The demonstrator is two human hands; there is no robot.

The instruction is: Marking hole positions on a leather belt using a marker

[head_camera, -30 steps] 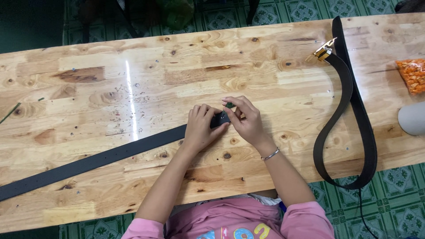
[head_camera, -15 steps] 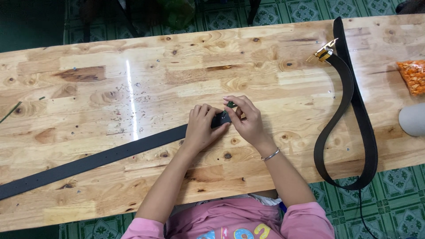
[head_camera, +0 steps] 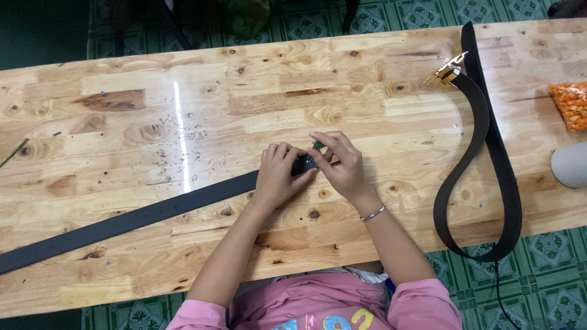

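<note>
Head view, looking straight down on a long wooden tabletop [head_camera: 379,110] of jointed light planks.

Item 1: black belt strap [head_camera: 140,217], lying flat, running from the lower left edge of the tabletop up to the middle, where both hands meet on its end.

Item 2: left hand [head_camera: 278,177], palm down on the strap end, fingers curled over it and pressing it to the tabletop.

Item 3: right hand [head_camera: 342,165], just beside the left and touching the same strap end; thumb and forefinger pinch a small green-tipped object [head_camera: 318,145], too small to identify. A thin silver bracelet [head_camera: 372,213] sits on this wrist.

Item 4: second black belt [head_camera: 483,153], well apart on the right, folded into a long loop that hangs past the near edge of the tabletop; a gold-coloured buckle [head_camera: 447,69] lies at its upper end.

Item 5: clear bag of orange pieces [head_camera: 570,104], far right edge, partly cut off.

Item 6: grey rounded object [head_camera: 570,164], just below the bag, partly out of view.

Item 7: pink sleeves and shirt [head_camera: 318,305] at the bottom; green patterned floor tiles [head_camera: 544,269] below the tabletop.
</note>
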